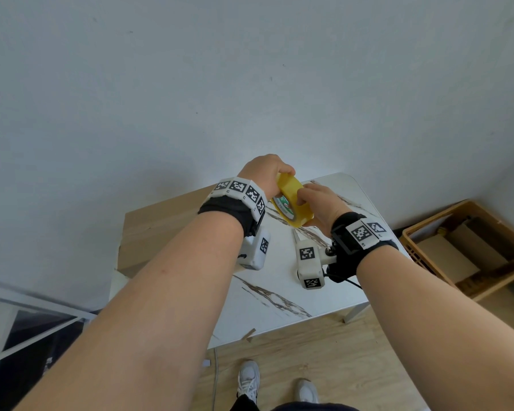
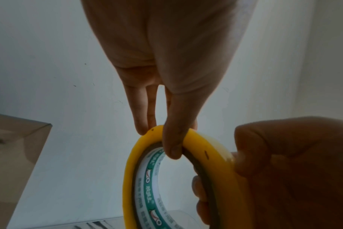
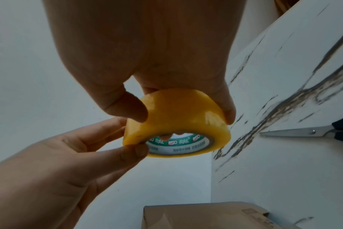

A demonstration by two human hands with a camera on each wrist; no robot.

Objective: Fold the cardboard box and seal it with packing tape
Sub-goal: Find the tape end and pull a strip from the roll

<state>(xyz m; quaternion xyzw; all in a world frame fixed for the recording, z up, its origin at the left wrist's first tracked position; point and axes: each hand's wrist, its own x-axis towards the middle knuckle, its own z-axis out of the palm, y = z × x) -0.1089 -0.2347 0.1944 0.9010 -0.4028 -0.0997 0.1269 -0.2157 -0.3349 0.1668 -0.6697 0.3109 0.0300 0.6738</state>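
Marble-veined worktop sits against a pale wall, and above it the yellow tape roll is held in the air between both hands. The left hand has its grip on the roll's far rim, thumb hooked inside the core; the right hand pinches the outer winding, thumb on the yellow band, probably hunting for the loose end. At nine o'clock from the roll the cardboard box rests closed on the worktop, with scissors lying toward five o'clock. Risk from here: the end may be hard to find on the glossy band, and a hasty peel could tear a sliver or let the strip fold onto itself.
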